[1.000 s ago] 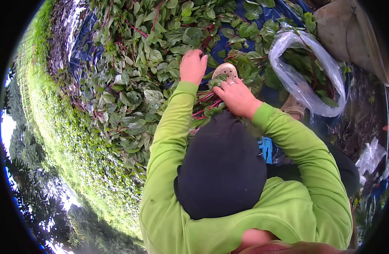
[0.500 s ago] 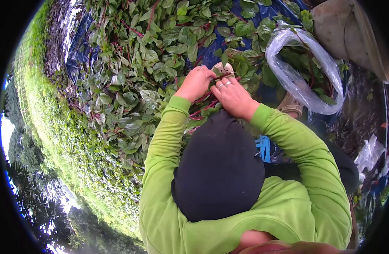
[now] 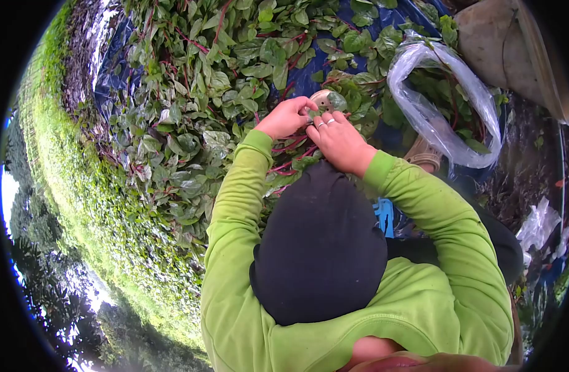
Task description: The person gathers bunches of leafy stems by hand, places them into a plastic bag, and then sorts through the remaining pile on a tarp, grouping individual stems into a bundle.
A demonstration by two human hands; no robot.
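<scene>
My left hand (image 3: 289, 118) is closed, its fingertips pinching at a small green leafy stem (image 3: 314, 115) between the hands. Close beside it, my right hand (image 3: 343, 142), with rings on a finger, is closed around the same greens. A round leaf (image 3: 337, 101) stands up past the right fingers. Below the hands lie several loose purple-red stems (image 3: 289, 165). A large heap of leafy greens with reddish stems (image 3: 219, 84) spreads ahead and to the left. The exact grip of the fingertips is partly hidden.
A clear plastic bag (image 3: 403, 77) with greens inside stands open at the right. Blue sheeting (image 3: 306, 77) lies under the heap. A beige clog (image 3: 424, 155) is beside the bag, a large pale container (image 3: 501, 46) behind it. A blue plastic object (image 3: 383, 217) sits near my leg.
The reddish stem that stretched between my hands no longer shows there. My left hand has shifted slightly left and its fingers have lifted; the right hand has hardly moved.
</scene>
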